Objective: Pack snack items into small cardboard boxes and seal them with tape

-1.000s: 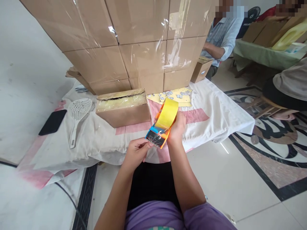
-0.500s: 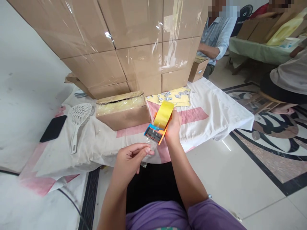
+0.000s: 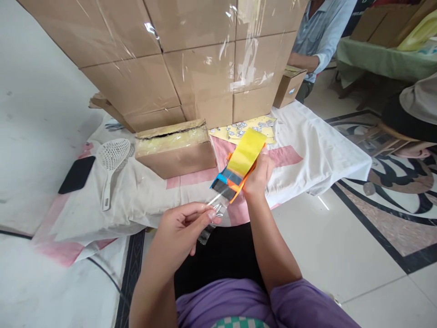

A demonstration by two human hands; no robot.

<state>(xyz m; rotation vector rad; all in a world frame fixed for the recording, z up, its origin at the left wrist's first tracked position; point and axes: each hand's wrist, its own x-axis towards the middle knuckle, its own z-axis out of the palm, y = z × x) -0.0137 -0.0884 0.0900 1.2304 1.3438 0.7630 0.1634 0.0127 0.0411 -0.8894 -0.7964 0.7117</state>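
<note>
Above lap | left hand fingers pinch tape end (clear) | right hand grips dispenser

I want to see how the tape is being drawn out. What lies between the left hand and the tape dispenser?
In the head view, a clear strip of tape spans from the left hand to the tape dispenser.

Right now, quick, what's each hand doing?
Left hand: closed, pinching the clear tape end pulled off the dispenser.
Right hand: closed, gripping the dispenser.
</note>
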